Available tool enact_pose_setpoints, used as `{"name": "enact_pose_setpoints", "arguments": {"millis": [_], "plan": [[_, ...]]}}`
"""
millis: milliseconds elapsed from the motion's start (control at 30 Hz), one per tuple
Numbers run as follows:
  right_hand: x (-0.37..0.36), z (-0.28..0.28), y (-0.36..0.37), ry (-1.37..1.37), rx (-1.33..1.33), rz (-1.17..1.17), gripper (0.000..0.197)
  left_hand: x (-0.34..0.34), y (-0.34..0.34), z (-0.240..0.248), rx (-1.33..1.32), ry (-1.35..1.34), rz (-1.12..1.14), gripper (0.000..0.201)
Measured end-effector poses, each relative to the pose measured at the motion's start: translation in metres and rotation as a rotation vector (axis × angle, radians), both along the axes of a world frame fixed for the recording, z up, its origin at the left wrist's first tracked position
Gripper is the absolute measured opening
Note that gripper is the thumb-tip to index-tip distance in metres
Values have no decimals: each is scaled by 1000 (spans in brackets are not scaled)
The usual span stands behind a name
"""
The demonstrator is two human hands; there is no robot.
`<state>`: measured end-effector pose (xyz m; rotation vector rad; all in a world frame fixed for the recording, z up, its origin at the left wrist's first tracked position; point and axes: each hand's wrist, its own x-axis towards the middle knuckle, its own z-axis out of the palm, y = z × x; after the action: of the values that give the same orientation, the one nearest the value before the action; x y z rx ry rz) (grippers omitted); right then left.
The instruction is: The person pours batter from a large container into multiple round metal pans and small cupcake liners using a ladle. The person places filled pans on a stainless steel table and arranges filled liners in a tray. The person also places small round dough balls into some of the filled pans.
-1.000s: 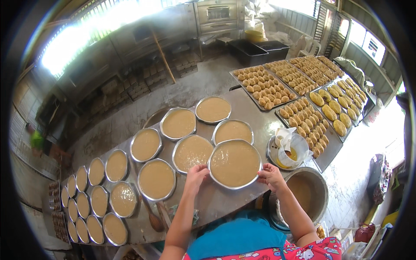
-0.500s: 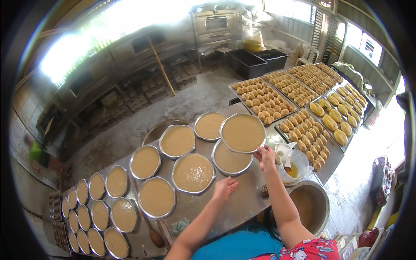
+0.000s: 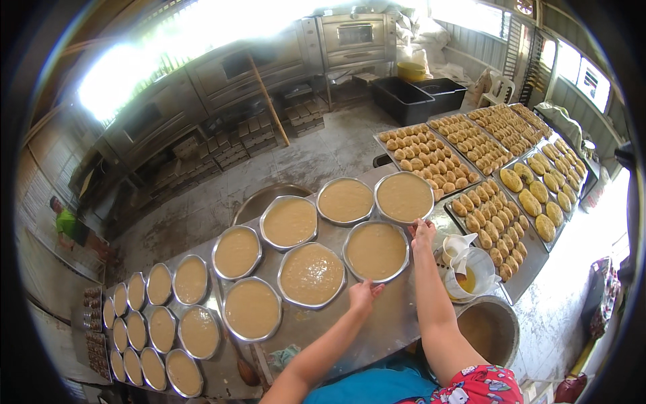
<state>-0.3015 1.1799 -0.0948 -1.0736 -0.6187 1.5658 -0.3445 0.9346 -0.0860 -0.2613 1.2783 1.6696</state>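
Round metal cake pans of pale brown batter cover the metal table. My right hand (image 3: 422,233) has its fingers closed at the near right rim of the far right pan (image 3: 404,197). My left hand (image 3: 365,295) is at the near edge of the pan in front of it (image 3: 375,252), its fingers curled against the rim. Left of that stands a batter pan with a glossy top (image 3: 311,275). Close to my right forearm are a clear plastic pitcher (image 3: 479,269) with yellow liquid and a smaller white jug (image 3: 455,248).
Trays of small baked rolls (image 3: 431,158) and larger oval buns (image 3: 531,200) lie to the right. A big metal pot (image 3: 494,330) stands beside me, and a wide metal bowl (image 3: 259,200) lies beyond the table. Ovens (image 3: 249,77) line the back. Far left is a person in green (image 3: 66,223).
The pan in my right hand has gone down and away, off its overlap with the nearer pan, to the far table edge. My left hand has moved up to the nearer pan's rim.
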Motion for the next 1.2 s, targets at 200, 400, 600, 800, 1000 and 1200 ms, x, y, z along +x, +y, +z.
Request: {"name": "enact_pose_setpoints", "arguments": {"millis": [200,400,600,800,1000,1200], "plan": [[8,-14,8,-55,-37,-6,28,19,-14,8,17,-5,-38,18],[6,-22,3,-35,-66,36,29,26,-25,13,13,-26,-23,18],[14,-37,-5,-15,-77,73,32,34,-34,12,-15,-39,-26,18],[22,-42,-7,21,-146,63,33,39,-40,11,0,-43,-29,18],[14,-29,-3,59,-265,-13,22,40,-42,11,17,-47,-25,18],[1,-25,-7,31,-262,-70,22,43,-44,10,14,-50,-13,17]]}}
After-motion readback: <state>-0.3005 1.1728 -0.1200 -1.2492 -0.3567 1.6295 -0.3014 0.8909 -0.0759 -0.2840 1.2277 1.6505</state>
